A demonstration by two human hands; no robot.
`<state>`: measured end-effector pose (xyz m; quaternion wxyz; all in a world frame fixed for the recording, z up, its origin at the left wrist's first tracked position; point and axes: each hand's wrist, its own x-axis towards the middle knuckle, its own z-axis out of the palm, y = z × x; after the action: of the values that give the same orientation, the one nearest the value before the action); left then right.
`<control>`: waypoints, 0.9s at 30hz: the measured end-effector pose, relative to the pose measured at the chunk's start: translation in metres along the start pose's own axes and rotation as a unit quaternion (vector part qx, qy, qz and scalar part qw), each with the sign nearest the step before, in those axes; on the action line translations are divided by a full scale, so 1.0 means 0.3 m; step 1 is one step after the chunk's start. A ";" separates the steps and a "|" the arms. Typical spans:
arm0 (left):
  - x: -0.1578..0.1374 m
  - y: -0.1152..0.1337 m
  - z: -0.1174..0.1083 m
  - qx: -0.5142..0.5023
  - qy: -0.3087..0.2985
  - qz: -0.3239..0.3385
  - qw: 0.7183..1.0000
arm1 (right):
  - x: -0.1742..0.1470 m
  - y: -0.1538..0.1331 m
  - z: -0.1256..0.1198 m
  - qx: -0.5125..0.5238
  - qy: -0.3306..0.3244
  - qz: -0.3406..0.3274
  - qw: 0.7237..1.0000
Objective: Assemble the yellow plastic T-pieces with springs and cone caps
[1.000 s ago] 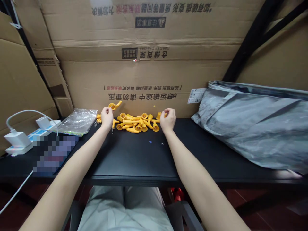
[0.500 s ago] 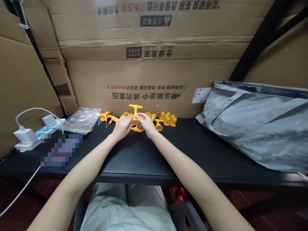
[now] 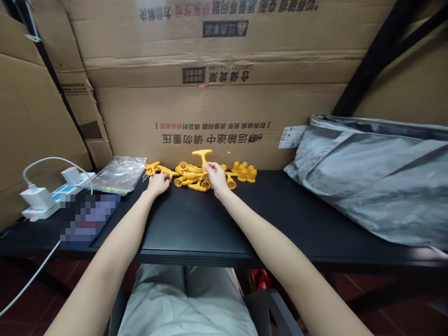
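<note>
A yellow T-handled piece (image 3: 202, 155) stands upright above the middle of the desk (image 3: 196, 228), its crossbar on top and its stem pinched between the thumb and fingers of the right hand (image 3: 215, 178). Its lower end is lost against the fingers and the pile behind.

The left hand (image 3: 159, 184) lies low over the desk with fingers bent, at the near side of a cluster of yellow handles (image 3: 153, 167) with bare metal spirals; whether it grips one cannot be told.

Between the hands spreads a heap of yellow pieces (image 3: 192, 176). Several end in bell-shaped cups, and those with mouths turned to the viewer, such as the one at the upper left (image 3: 183, 165), show a small shiny bit inside. Right of the heap, a group of yellow cups (image 3: 242, 174) stands close together, mouths down; their insides are hidden.

Farther left lies a flat clear plastic bag (image 3: 121, 171), with a white power strip (image 3: 39, 213) beyond it. On the far right a large grey bag (image 3: 371, 182) bulges on its side, its contents out of sight. Cardboard (image 3: 217, 105) backs the desk.
</note>
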<state>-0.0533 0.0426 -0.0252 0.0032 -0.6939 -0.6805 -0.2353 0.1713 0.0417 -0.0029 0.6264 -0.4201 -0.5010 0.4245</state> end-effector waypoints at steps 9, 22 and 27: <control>0.001 -0.031 0.045 0.046 -0.016 0.018 0.999 | 0.002 0.005 0.000 -0.006 0.003 0.004 1.000; 0.010 -0.034 0.052 0.036 0.050 -0.032 0.998 | 0.009 0.018 -0.001 -0.019 -0.003 -0.013 1.000; 0.007 -0.036 0.058 0.040 0.059 -0.019 0.997 | 0.008 0.021 -0.002 -0.026 -0.006 -0.014 1.000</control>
<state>-0.0581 0.0510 -0.0434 0.0664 -0.6653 -0.7009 -0.2486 0.1715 0.0456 -0.0084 0.6179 -0.4266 -0.5216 0.4052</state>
